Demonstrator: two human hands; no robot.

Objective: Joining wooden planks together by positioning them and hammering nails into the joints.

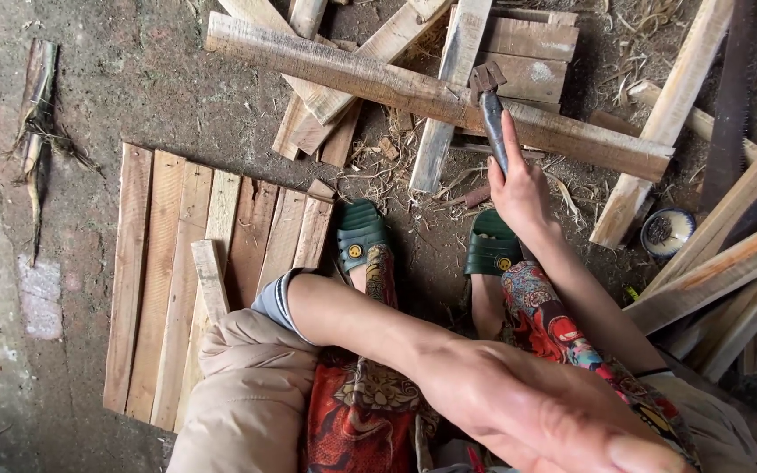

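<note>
— So, left to right: what's on the floor?

— A panel of joined boards point(194, 263) lies flat on the dirt floor point(133, 79), a short loose strip on top. The left hand point(536, 412) is close to the camera, low in view, blurred; I cannot tell whether its grip holds anything.

— And the right?

— The right hand point(519, 188) has its grip closed round the handle of a hammer point(488, 105), whose rusty head rests on a long plank point(431, 92) lying across the scrap pile, just above the green sandals point(492, 245).

— How would it handle?

— Head-heavy and stiff, I'd judge; held low on the handle it swings best. The plank looks rough, rigid, splintery. A small bowl point(668, 229) sits to the right.
</note>
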